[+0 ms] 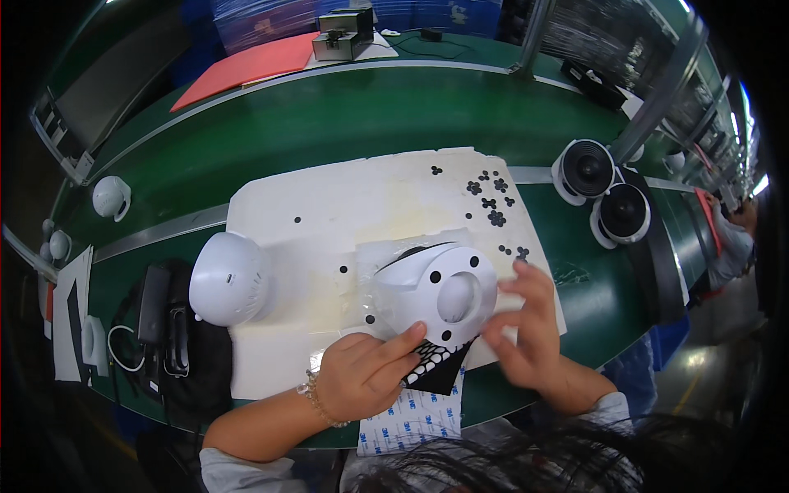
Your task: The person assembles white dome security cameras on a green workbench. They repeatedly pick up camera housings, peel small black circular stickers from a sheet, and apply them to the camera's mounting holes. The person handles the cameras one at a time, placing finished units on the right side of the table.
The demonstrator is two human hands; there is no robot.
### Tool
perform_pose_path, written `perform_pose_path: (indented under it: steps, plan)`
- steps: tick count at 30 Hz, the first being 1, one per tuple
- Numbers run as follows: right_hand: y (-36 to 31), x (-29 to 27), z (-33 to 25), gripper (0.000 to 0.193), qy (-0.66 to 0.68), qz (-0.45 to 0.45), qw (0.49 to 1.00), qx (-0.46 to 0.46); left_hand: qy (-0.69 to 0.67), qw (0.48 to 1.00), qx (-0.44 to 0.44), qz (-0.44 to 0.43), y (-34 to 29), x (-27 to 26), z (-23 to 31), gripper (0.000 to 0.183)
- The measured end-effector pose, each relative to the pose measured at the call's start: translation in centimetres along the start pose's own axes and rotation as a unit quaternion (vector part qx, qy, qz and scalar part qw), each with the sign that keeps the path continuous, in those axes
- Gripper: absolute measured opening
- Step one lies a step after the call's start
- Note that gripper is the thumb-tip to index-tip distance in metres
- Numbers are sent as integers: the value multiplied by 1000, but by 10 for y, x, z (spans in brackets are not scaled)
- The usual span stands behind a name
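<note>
A white rounded housing (415, 289) with a ring-shaped base lies tilted on clear plastic wrap, its ring facing up toward me. Several round black pads (474, 261) sit on the ring. My left hand (366, 374), a beaded bracelet at its wrist, steadies the housing's near left edge, index finger stretched onto it and the other fingers curled. At the right edge my right hand (530, 333) has its fingers apart, with nothing visible in them. Below the housing, partly hidden, is a black sheet (440, 374) of round pads with white gaps, over a white printed backing sheet (403, 423).
Loose black pads (497, 218) are scattered on the white mat (320, 189). A second white housing (228, 279) stands left, beside a black bag (197, 361). Two round black-faced units (622, 214) stand right. A metal box (343, 37) is at the back; a person (731, 238) is far right.
</note>
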State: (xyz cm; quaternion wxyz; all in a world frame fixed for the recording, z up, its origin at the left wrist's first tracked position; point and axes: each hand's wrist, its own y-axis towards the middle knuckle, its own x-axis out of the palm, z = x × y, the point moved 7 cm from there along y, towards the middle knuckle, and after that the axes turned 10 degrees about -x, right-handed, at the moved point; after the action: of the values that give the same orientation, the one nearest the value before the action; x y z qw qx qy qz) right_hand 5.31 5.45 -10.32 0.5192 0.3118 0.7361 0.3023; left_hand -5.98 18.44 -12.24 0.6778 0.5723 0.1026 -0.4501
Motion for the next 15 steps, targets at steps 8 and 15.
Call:
perform_pose_path:
  steps: [8, 15]
  plan:
    - [-17, 5, 29, 7, 92, -2, 988, 122, -13, 1000, -12, 3, -3, 2, -3, 23]
    - [-13, 7, 23, 8, 78, -11, 992, 99, -5, 1000, -3, 9, -2, 2, -2, 24]
